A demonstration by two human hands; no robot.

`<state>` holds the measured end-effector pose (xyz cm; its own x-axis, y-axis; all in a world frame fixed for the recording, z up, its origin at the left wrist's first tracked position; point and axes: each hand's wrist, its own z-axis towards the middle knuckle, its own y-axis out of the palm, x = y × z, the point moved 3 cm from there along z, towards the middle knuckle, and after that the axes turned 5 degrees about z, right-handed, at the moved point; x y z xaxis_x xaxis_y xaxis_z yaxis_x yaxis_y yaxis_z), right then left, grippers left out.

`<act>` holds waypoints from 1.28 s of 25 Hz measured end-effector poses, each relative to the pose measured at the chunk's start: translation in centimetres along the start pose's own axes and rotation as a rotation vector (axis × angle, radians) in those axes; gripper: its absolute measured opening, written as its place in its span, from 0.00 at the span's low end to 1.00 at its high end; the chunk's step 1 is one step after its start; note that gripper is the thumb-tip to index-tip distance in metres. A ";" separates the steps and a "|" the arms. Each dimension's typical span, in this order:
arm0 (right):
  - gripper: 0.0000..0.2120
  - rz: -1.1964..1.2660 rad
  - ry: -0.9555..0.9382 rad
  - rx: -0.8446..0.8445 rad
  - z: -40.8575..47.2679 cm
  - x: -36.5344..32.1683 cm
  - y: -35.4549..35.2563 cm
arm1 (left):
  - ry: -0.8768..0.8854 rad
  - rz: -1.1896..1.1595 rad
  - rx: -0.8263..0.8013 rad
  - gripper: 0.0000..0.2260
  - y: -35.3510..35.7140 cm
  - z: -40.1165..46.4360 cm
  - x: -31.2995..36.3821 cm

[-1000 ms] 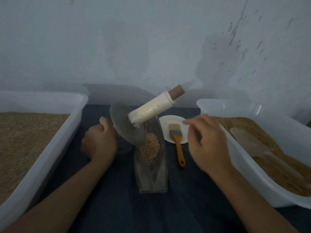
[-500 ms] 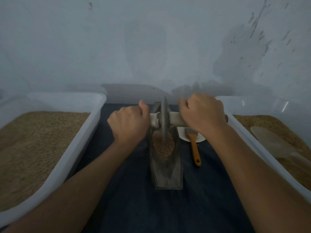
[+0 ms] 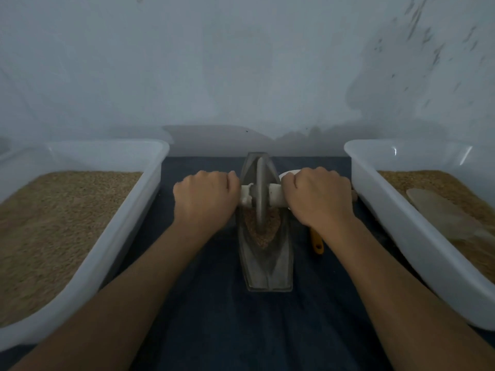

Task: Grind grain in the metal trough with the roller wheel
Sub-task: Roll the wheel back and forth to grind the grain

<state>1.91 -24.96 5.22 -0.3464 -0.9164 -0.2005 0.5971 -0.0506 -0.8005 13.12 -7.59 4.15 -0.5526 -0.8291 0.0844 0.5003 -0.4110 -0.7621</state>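
Note:
A boat-shaped metal trough [image 3: 267, 266] lies lengthwise on the dark cloth, with a heap of brown grain [image 3: 263, 231] in its middle. The grey roller wheel [image 3: 260, 194] stands upright on edge in the trough, on the grain's far part. Its white axle handle [image 3: 276, 195] runs crosswise. My left hand [image 3: 205, 199] grips the handle's left end and my right hand [image 3: 320, 199] grips the right end, both fists tight against the trough's sides. The handle ends are hidden under my fingers.
A white plastic tub [image 3: 117, 228] of grain stands on the left. Another white tub [image 3: 401, 223] on the right holds grain and a pale scoop [image 3: 439, 212]. A brush's orange handle [image 3: 317, 243] and a white dish [image 3: 288, 174] show beside my right hand. A wall rises close behind.
The wheel was tilted out of the trough with only my left hand on it; it now stands upright in the grain, both hands grip the handle, and it has rolled slightly away.

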 end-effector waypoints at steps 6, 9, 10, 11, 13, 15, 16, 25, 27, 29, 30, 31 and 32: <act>0.28 -0.068 -0.017 0.054 -2.9 -0.6 -1.2 | 0.301 0.337 -0.270 0.06 -1.4 -0.3 0.2; 0.27 -0.026 -0.111 0.168 -3.7 -1.0 -1.6 | 0.394 0.360 -0.168 0.08 -1.9 -2.8 -0.2; 0.27 0.003 -0.126 0.173 -3.7 -0.8 -1.4 | 0.426 0.336 -0.119 0.06 -1.9 -2.8 -0.3; 0.27 0.019 -0.114 0.160 -3.5 -0.5 -1.2 | 0.438 0.317 -0.147 0.03 -1.6 -2.4 -0.4; 0.27 -0.007 -0.088 0.084 -1.9 -0.1 -0.5 | 0.287 0.266 -0.327 0.09 -0.4 -0.3 -0.6; 0.25 -0.065 -0.084 -0.031 1.6 0.1 0.5 | -0.003 0.078 -0.664 0.22 1.6 2.8 -1.5; 0.25 -0.071 -0.074 -0.116 3.5 0.3 1.0 | -0.128 -0.016 -0.771 0.24 2.7 4.2 -1.9; 0.27 -0.074 0.012 -0.248 5.8 1.3 2.7 | -0.009 0.065 -0.659 0.23 4.3 7.2 -0.7; 0.23 -0.133 -0.068 -0.119 2.7 0.4 1.5 | 0.133 0.195 -0.571 0.23 2.6 4.5 -0.3; 0.22 -0.049 -0.105 0.038 -0.8 -0.6 -0.4 | 0.323 0.294 -0.378 0.06 0.8 1.2 -0.3; 0.23 -0.025 -0.143 0.087 -2.1 -1.0 -1.2 | 0.377 0.322 -0.308 0.08 -0.2 -0.5 -0.4; 0.24 -0.036 -0.185 0.120 -3.0 -1.3 -1.8 | 0.408 0.340 -0.286 0.10 -1.1 -1.9 -0.6; 0.23 -0.051 -0.220 0.149 -3.7 -1.4 -2.2 | 0.430 0.337 -0.255 0.08 -1.8 -3.0 -1.0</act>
<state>-1.61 -22.09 5.14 -0.2225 -0.9747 -0.0217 0.6889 -0.1415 -0.7109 10.74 -4.87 3.53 -0.6379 -0.6486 -0.4151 0.5483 -0.0041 -0.8363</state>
